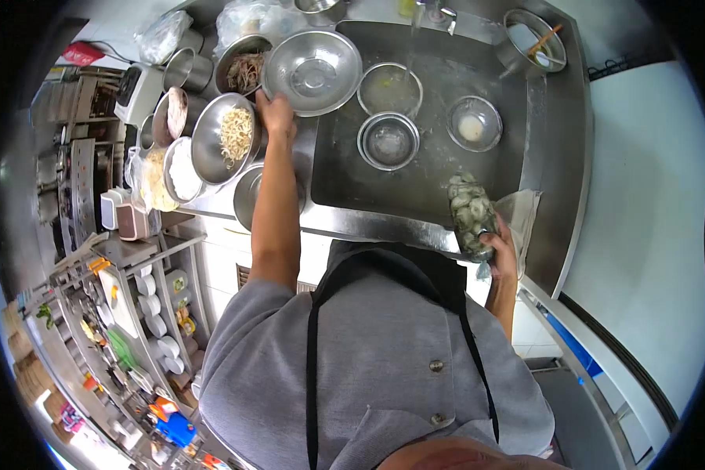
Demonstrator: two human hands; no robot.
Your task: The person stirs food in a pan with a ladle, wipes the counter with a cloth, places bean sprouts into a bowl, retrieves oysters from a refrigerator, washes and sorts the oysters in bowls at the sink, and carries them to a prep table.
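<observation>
Along the steel counter [562, 168]: we are standing at a wide, dark sink [345, 176], our grey shirt [368, 329] facing its near edge.
Around the room: a pale panel [642, 235] is rising on our right, while a rack [172, 249] with white dishes [155, 325] is running down our left.
Bag side: over the sink's near right corner, our right hand [503, 249] is gripping a clear bag [470, 211] of rounded, pale green pieces, the fingers curling and pressing against its plastic.
Bowl side: our left hand [276, 116] is touching the near rim of a wide steel bowl [313, 55] at the sink's left edge.
In the sink: we are seeing a strainer-like round vessel [380, 98], a smaller steel bowl [368, 149] overlapping it, and a shallow bowl [489, 135] holding something whitish and round.
Left of the sink: a bowl [205, 141] is holding pale strips, a pot [224, 72] dark shreds, another bowl [184, 171] something white.
Hard to make out: our left fingers are partly hiding at the rim, so we cannot tell whether they are pinching it; a limp, pale sheet [523, 223] beside our right hand could be cloth or plastic.
</observation>
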